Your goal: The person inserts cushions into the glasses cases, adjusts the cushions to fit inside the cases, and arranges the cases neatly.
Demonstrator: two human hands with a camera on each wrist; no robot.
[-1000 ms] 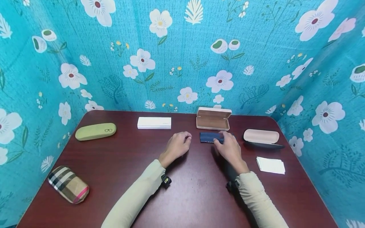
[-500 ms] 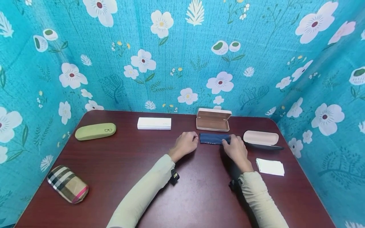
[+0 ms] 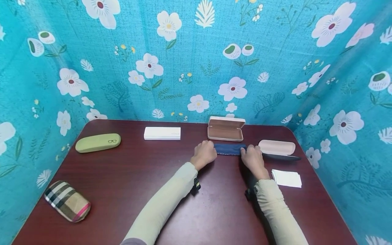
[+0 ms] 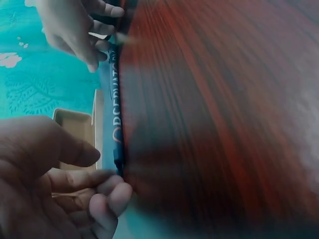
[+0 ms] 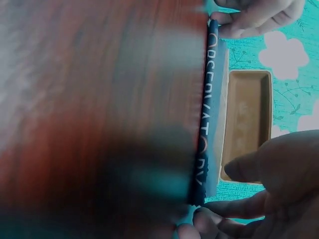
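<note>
Stretched left to right across the glossy dark red-brown table (image 3: 137,170), long axis roughly parallel to the back edge: dark blue oblong fabric piece (image 3: 230,149) with pale capital lettering. Lettered long edge turned toward the near side, looking thickened in both wrist views; first letter close to the left end, word running toward the right end. One short end at the left hand (image 3: 204,153), the other at the right hand (image 3: 252,158). Fingers curled at both ends, touching the fabric; thumb tips apart from forefingers in the wrist views, so cannot tell pinching from mere touching. Just behind the fabric, open hinged case with brown lining (image 3: 225,133), lid raised at the back. Beyond the right hand, open black case with pale pink lining (image 3: 277,147); nearer, folded white cloth (image 3: 287,178). Off to the left, oblong white box (image 3: 162,133), rounded green case (image 3: 98,142) and, closer in, rounded beige plaid pouch (image 3: 68,200).
</note>
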